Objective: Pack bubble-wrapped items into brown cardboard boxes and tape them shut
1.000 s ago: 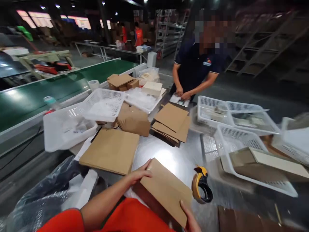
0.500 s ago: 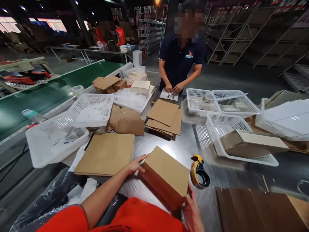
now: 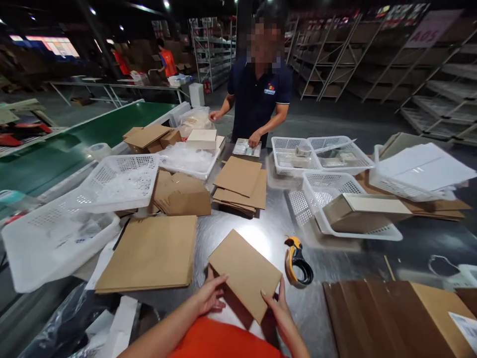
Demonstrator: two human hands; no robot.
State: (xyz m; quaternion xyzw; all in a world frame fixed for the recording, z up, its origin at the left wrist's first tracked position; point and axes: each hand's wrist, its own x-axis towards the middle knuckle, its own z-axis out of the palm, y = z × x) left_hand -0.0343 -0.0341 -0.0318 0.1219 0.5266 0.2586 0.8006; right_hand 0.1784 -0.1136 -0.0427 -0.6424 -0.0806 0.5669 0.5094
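Observation:
A brown cardboard box [image 3: 246, 273] is between my two hands, low in the middle of the head view, over the metal table. My left hand [image 3: 211, 294] grips its left side, with the thumb on the top face. At the near right corner my right hand [image 3: 278, 306] is closed round the edge, thumb on top. The box's underside is hidden. Just right of the box lies a yellow and black tape dispenser [image 3: 298, 263]. To the left is a stack of flat cardboard sheets [image 3: 149, 253].
White plastic baskets [image 3: 126, 199] with clear bags stand at left; more baskets [image 3: 316, 219] hold boxes at right. Folded cardboard [image 3: 238, 179] lies ahead. Across the table stands a person in a dark shirt [image 3: 257, 99]. A green conveyor [image 3: 112, 119] runs along the left. Brown cardboard [image 3: 368, 318] lies near right.
The box has turned in my hands and now shows mostly its broad top face. The view has shifted right. The person opposite has lifted one hand away from the silver tray.

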